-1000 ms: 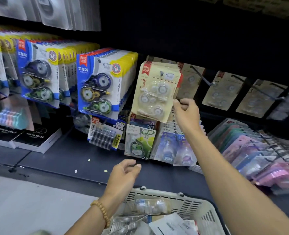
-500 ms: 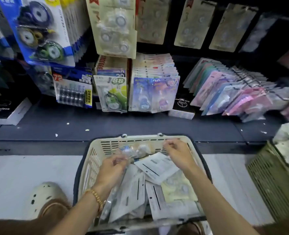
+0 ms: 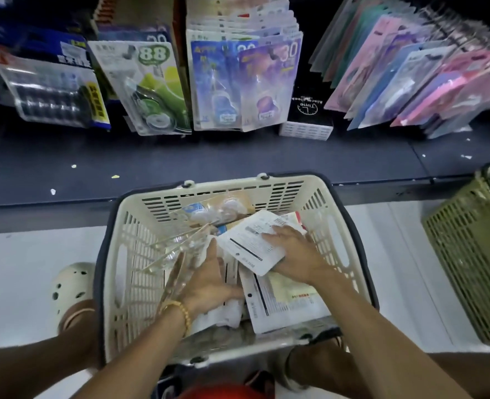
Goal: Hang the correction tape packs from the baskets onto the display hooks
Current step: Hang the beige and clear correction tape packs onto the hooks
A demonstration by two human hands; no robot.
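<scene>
Cream basket (image 3: 318,214), frame centre: left hand (image 3: 209,283) grips clear packs (image 3: 177,254); right hand (image 3: 292,254) lies flat, fingers spread, pressing white-backed pack (image 3: 249,240).

2 baskets: cream basket (image 3: 128,254), green basket (image 3: 468,254); 2 hands; 1 black box (image 3: 307,110).

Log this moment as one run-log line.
phase: picking from basket | left hand: among packs, grip unclear | right hand: flat on white-backed pack | cream basket: packs remain | hooks: nothing being hung
</scene>
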